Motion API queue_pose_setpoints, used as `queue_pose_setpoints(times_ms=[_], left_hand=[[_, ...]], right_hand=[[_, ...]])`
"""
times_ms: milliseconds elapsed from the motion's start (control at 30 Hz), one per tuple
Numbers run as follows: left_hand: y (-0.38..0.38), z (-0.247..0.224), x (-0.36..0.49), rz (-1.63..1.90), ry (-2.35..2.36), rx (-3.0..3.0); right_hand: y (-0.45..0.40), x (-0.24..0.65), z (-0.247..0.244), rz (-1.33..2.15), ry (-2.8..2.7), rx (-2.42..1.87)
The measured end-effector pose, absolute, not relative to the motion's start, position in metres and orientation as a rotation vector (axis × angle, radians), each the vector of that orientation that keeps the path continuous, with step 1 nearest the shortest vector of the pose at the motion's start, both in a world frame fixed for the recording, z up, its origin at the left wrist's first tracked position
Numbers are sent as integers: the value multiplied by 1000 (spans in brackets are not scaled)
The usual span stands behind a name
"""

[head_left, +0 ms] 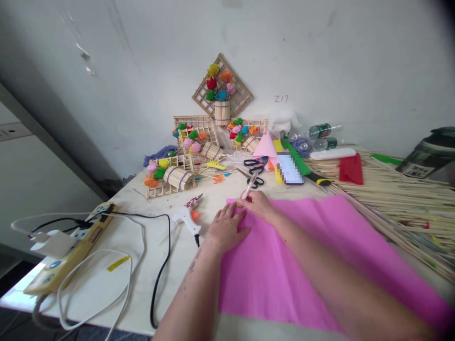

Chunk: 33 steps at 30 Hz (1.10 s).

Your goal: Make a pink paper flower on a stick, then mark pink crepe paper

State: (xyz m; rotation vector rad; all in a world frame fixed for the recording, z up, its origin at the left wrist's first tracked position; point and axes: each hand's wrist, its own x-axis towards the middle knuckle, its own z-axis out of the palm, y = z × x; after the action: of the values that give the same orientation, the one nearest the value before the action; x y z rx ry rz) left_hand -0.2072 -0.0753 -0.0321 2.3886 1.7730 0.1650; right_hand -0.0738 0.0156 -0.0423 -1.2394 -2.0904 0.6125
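Note:
A large pink sheet (263, 279) lies over the table, its top left corner under my hands. My left hand (227, 227) rests flat on that corner with its fingers spread. My right hand (259, 204) is closed around a white pen (249, 185), which leans with its tip down near the sheet's top edge. Beside the fingertips of both hands sits a small yellowish piece (239, 204), partly hidden; I cannot make out what it is. Black-handled scissors (255, 181) lie just beyond the pen.
Left of the sheet are a glue gun (186, 220), looping cables and a power strip (71, 255). Stick frames with paper flowers (170, 177) stand behind. Toward the right are a phone (289, 168), a knife (319, 179), many thin sticks (391, 196) and bottles (320, 130).

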Motion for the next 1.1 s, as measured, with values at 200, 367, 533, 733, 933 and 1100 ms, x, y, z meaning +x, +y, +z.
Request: queue_pose_setpoints(times_ms=[200,367,533,733,933,1100], left_hand=[[-77,-29,-206,165,1796,2325],[-76,-30,-206,155,1776,2328],[-75,-32,-207,144,1756,2336],[-75,-32,-207,148,1758,2332],[-75,-32,-207,140,1761,2330],[-75,-32,-207,146,1755,2334]], right_hand=[[15,-73,-43,574,-2140,-1220],[15,-74,-45,485,-2152,-1234],[14,-75,-46,453,-2146,-1251],[13,-74,-44,459,-2157,-1236],[13,-73,-43,470,-2135,-1225],[13,-74,-44,423,-2137,-1219]])
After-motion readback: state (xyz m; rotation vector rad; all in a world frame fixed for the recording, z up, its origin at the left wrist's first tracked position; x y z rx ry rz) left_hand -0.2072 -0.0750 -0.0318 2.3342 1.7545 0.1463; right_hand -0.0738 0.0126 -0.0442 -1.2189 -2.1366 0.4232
